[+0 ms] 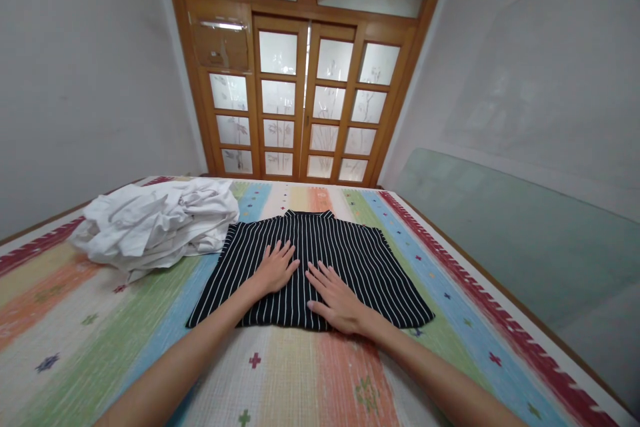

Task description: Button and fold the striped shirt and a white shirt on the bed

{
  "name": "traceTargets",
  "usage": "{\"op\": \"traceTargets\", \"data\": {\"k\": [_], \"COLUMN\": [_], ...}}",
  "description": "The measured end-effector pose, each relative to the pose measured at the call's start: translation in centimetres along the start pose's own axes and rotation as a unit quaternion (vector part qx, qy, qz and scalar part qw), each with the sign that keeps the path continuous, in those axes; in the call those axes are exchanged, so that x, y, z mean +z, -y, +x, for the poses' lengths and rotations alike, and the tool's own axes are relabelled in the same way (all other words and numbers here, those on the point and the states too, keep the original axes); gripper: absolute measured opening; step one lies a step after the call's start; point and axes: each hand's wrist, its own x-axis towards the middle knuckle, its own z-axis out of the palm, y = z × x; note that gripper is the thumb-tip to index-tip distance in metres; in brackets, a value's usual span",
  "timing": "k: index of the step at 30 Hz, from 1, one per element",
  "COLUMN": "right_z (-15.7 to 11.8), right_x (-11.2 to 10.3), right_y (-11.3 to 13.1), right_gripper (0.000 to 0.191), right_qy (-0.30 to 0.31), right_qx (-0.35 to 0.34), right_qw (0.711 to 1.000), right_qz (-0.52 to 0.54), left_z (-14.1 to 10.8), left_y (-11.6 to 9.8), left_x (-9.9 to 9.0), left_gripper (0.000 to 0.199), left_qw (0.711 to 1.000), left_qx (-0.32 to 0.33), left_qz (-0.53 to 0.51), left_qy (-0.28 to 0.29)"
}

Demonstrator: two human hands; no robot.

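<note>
Our left hand (276, 269) and right hand (336, 299), open and empty, lie flat inside the striped shirt's (350, 250) edges.

White cloth (160, 223) lies crumpled on the multicoloured cover (290, 383).

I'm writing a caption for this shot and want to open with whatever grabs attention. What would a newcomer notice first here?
Probably the black-and-white striped shirt, spread flat mid-bed, with the left hand and right hand resting on it. Next, the rumpled white cloth heaped to its left, on the multicoloured striped cover. Behind, wood-framed glass doors stand bright between pale walls.
</note>
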Motion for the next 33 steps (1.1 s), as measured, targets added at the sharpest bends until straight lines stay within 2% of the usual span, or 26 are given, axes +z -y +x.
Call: {"op": "traceTargets", "data": {"k": [3,6,8,12,16,20,26,33], "right_z": [1.9,4.7,6.9,10.8,13.2,14.6,17.1,18.8], "right_x": [-0.4,-1.4,-2.2,-3.0,-1.8,-0.6,-1.3,-2.1], "right_y": [-1.8,-3.8,-4.7,-5.0,-4.7,-5.1,-6.5,-8.8], "right_gripper": [0.065,0.070,0.074,0.072,0.066,0.070,0.073,0.085], "right_qy": [-0.016,-0.068,-0.102,-0.096,-0.050,-0.028,-0.018,-0.012], "right_qx": [0.013,0.043,0.065,0.069,0.068,0.129,0.207,0.207], "right_qw": [0.996,0.983,0.977,0.986,0.996,0.989,0.973,0.974], "right_qz": [0.082,0.162,0.177,0.115,0.008,-0.063,-0.098,-0.092], "left_z": [-1.1,-1.9,-2.2,-2.7,-3.5,-4.4,-4.8,-4.8], "left_y": [-1.8,-3.5,-4.5,-6.2,-7.2,-7.4,-7.2,-7.2], "left_x": [0.4,0.9,1.2,1.6,2.2,3.1,3.9,3.7], "left_gripper": [0.058,0.060,0.062,0.065,0.069,0.069,0.067,0.068], "left_qw": [0.999,0.998,0.997,0.992,0.992,0.992,0.993,0.992], "left_qx": [0.041,0.056,0.073,0.121,0.126,0.121,0.114,0.121], "left_qz": [-0.003,-0.006,-0.012,-0.022,-0.022,-0.018,-0.026,-0.034], "left_qy": [-0.009,-0.004,0.002,0.008,0.002,-0.016,-0.032,-0.014]}}
